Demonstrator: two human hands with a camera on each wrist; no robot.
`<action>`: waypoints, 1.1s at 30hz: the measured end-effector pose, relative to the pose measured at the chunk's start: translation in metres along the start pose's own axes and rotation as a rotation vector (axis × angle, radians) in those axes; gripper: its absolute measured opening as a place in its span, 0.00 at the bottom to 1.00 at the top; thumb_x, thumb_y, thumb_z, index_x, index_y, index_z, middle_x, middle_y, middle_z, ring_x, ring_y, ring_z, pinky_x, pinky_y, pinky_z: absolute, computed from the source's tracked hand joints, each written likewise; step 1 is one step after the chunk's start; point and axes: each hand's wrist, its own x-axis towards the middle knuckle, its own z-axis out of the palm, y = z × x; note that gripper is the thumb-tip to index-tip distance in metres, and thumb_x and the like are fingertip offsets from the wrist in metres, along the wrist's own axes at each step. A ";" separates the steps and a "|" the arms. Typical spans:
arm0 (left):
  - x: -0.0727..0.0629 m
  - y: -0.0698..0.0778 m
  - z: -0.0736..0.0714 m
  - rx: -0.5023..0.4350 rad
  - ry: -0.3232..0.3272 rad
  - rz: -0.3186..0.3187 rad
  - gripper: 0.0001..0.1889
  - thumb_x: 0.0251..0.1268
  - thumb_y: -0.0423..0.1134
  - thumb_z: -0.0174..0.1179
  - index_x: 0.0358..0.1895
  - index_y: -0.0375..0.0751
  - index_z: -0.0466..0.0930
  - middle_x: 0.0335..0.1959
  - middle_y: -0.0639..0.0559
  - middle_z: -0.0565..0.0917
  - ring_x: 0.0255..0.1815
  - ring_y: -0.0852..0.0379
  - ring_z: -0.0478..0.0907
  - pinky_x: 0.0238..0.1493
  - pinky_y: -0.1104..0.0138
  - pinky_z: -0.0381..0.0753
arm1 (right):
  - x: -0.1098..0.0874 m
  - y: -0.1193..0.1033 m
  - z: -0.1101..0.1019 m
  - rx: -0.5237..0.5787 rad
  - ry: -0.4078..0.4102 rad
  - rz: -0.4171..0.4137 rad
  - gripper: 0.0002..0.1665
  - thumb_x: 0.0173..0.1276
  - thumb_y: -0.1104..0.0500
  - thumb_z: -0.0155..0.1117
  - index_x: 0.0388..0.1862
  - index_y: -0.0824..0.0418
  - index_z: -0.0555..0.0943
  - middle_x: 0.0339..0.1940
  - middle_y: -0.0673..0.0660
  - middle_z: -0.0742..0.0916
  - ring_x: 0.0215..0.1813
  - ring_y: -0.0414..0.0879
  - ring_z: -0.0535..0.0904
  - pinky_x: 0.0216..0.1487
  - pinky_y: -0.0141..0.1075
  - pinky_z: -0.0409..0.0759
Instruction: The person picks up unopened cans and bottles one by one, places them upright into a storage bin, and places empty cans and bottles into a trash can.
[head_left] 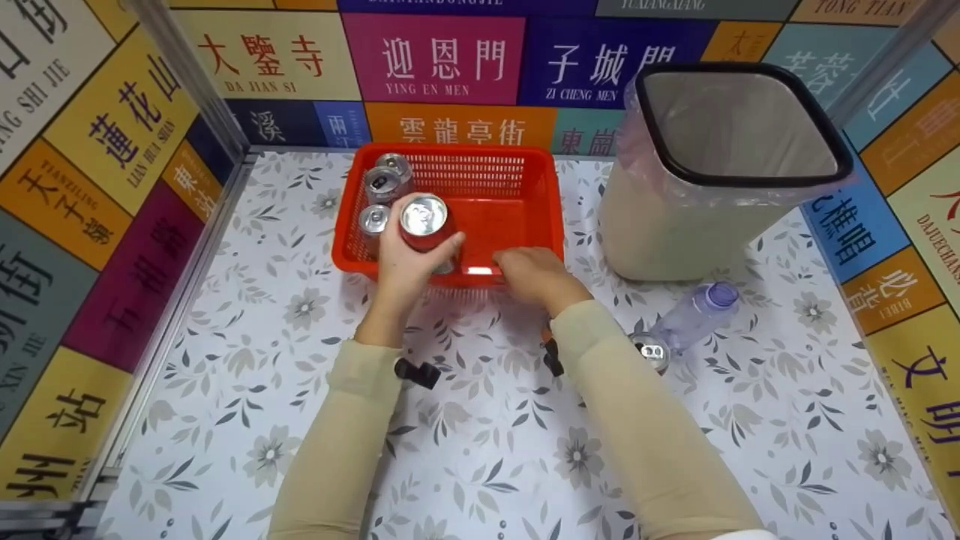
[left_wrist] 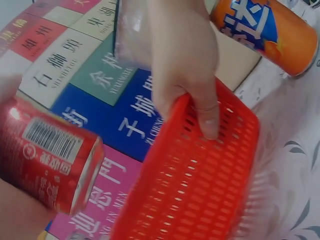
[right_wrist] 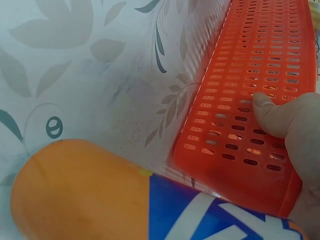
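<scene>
Red can (head_left: 424, 223): I saw top up, long axis near upright
Left hand (head_left: 405, 256): clamped round it
Right hand (head_left: 534, 272): gripped basket (head_left: 553, 196) at five o'clock

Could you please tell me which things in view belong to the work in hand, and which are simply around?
Part of the work:
red can, held by the left hand
red basket, gripped by the right hand
cans inside the basket

Probably just around, untouched:
orange can (may belong, being a can too)
plastic bottle
lined bin
</scene>
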 end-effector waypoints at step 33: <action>0.098 -0.043 0.032 0.353 0.133 -0.237 0.44 0.54 0.43 0.83 0.72 0.38 0.69 0.66 0.41 0.81 0.68 0.48 0.77 0.72 0.62 0.73 | 0.002 0.001 0.002 -0.006 -0.002 0.005 0.09 0.74 0.62 0.66 0.51 0.59 0.84 0.45 0.58 0.87 0.50 0.59 0.81 0.62 0.51 0.80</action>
